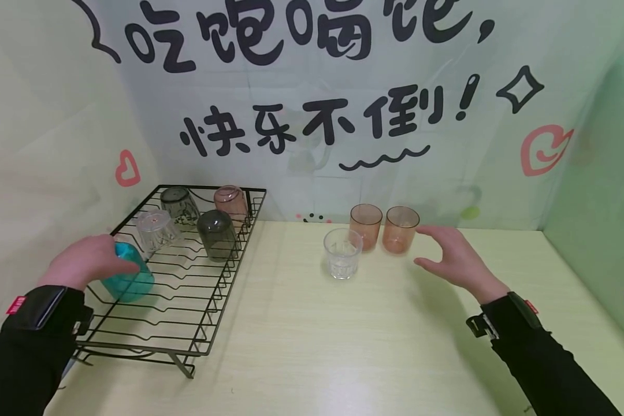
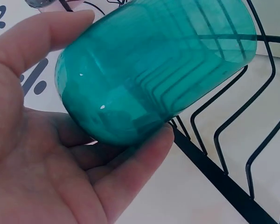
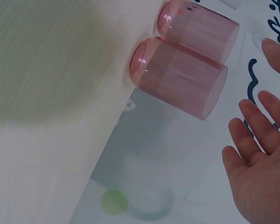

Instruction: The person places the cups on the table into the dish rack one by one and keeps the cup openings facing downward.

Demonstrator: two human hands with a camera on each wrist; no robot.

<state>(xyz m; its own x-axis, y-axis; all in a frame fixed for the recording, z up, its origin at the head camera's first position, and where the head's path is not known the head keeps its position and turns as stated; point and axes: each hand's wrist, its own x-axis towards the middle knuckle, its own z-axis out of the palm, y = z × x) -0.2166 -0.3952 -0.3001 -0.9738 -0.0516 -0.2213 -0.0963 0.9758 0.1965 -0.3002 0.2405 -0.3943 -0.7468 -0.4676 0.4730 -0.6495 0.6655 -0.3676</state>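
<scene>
Two hands: left [image 1: 85, 260] grips teal cup [image 1: 129, 276], right [image 1: 455, 260] near pink cup [image 1: 400, 230]

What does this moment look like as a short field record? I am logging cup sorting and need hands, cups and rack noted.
left hand: grips the teal translucent glass cup, held over the black wire dish rack
right hand: open, fingers spread, beside the nearer pink translucent glass tumbler, not touching it
on rack: four upturned cups: clear, two smoky grey, one pink
on pale wooden table: clear faceted glass tumbler and second pink tumbler, upright
</scene>
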